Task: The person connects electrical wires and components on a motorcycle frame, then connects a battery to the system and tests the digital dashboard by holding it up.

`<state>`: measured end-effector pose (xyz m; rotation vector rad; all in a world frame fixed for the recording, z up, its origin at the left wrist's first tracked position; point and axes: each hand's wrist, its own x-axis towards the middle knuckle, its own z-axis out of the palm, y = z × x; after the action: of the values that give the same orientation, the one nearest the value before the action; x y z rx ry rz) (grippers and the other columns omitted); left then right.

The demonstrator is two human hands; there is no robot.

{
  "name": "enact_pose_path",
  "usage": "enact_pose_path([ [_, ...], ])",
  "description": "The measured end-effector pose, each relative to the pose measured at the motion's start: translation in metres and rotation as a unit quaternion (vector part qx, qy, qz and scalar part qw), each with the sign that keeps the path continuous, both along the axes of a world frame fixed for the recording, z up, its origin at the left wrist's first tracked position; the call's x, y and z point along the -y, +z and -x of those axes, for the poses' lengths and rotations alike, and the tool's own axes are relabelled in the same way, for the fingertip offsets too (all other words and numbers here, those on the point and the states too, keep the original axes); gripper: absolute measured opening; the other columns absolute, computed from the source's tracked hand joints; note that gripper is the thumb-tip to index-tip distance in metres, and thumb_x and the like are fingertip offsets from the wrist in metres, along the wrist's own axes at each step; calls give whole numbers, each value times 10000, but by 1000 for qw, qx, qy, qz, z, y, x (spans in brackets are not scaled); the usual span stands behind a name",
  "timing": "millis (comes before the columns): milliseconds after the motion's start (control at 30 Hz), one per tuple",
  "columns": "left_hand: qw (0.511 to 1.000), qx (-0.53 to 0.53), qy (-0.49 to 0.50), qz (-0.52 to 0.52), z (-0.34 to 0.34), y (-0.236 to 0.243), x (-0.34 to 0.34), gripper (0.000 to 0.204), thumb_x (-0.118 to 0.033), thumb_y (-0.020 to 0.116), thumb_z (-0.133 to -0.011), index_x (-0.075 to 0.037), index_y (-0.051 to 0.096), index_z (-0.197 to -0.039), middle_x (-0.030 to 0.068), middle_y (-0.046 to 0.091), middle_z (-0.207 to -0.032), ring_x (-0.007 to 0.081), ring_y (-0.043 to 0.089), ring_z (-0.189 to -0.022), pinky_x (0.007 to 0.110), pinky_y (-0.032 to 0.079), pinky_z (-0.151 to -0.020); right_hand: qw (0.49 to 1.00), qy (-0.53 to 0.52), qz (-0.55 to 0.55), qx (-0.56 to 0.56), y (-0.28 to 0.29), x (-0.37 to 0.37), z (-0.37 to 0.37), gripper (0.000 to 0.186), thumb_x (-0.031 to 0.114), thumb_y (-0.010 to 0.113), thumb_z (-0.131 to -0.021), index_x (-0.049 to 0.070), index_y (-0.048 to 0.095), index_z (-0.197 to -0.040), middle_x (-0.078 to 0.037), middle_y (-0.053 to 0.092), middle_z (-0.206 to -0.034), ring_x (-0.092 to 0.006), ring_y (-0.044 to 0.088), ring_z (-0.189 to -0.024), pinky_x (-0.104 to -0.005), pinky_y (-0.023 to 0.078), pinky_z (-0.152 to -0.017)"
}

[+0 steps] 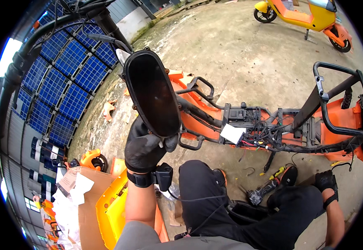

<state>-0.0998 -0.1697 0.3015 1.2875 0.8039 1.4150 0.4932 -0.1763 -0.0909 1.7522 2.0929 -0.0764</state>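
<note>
Your black-gloved left hand [144,148]: clasping black oval hollow shell [154,93] by its lower edge | grey concrete floor [239,54]: room beyond | orange-and-black scooter chassis [280,118]: partly hidden behind shell | black-gloved right hand [326,181]: finger spread unclear

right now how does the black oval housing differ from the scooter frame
The black oval housing is a hollow shell; the scooter frame is longer, with exposed wiring. The left hand holds the housing up; the frame lies beyond, lower. Both have black surfaces.
</note>
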Motion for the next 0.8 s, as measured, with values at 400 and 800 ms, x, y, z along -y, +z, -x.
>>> enact_pose_path([
  [400, 996, -19, -70, -53, 65, -31, 5, 576, -209, 649, -888, 5, 523, -1408, 169, 596, -1294, 221, 578, -928, 373, 462, -814, 931, -23, 16, -363, 56, 7, -13, 359, 282, 704, -857, 101, 721, -1167, -174, 675, -1216, -342, 651, -1084, -445, 529, -937],
  [800, 976, -174, 14, -130, 148, -55, -13, 472, -173, 566, -1017, -23, 489, -1458, 102, 577, -1405, 236, 598, -1233, 356, 468, -1071, 978, -97, -109, -150, 94, 46, 30, 520, 340, 762, -820, 116, 651, -1276, -205, 594, -1290, -374, 549, -1242, -479, 496, -973],
])
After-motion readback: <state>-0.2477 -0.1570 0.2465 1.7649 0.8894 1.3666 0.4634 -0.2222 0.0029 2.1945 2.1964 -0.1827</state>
